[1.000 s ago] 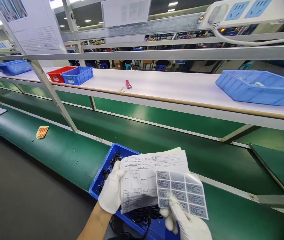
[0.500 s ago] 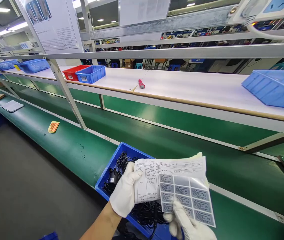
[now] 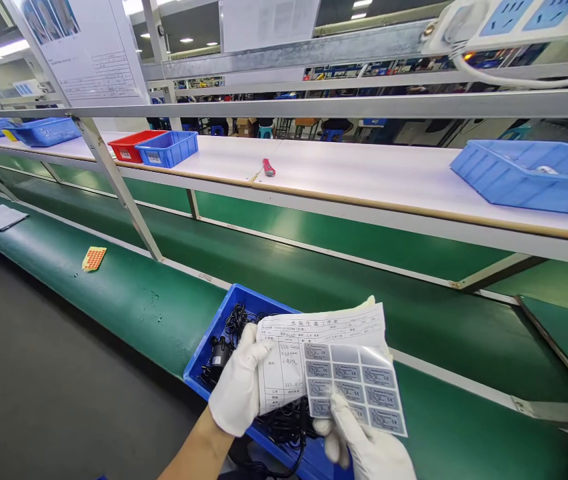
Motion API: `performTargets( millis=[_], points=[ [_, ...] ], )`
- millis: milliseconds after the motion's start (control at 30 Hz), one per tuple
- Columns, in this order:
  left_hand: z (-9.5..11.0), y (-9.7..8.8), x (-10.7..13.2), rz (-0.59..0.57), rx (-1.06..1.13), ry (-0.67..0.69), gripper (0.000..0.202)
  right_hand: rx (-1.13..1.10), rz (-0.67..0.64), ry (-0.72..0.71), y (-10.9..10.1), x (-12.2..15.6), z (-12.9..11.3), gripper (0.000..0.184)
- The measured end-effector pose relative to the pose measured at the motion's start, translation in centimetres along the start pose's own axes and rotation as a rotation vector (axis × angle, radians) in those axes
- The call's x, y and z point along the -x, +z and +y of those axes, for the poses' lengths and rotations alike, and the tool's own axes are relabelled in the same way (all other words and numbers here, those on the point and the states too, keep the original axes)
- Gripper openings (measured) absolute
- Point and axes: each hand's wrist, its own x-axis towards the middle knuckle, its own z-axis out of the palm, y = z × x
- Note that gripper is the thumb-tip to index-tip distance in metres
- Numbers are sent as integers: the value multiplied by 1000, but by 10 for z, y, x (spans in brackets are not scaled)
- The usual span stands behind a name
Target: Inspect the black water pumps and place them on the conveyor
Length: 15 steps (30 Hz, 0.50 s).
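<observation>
- Holding the printed form (image 3: 284,373) by its left edge, my left hand (image 3: 237,393) has its thumb on the front; its other fingers are behind the paper, so I cannot tell their spread.
- My right hand (image 3: 364,443) pinches the label sheet (image 3: 357,383) low down, thumb on its face; the sheet overlaps the form, in front of the blue bin (image 3: 269,304).
- Two cells in its top row show no print. I judge those labels used; the other cells I can make out carry print, so most look left.
- In the bin, the black device (image 3: 220,352) and cables (image 3: 287,427) lie loose; I see no label on them being handled.
- The label text is too small to read, the form's handwriting unclear.
- My right thumb covers part of the sheet; the bin's near end is cut off.
</observation>
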Motion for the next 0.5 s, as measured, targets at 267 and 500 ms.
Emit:
performTargets(
  millis=[267,500],
  points=[
    [0,-3,2,18,-41,-35,32,-43,39,-28,5,4,-4,68],
    [-4,-7,-1,-3,-16,-33,31,-22,70,-44,9,1,-3,68]
  ],
)
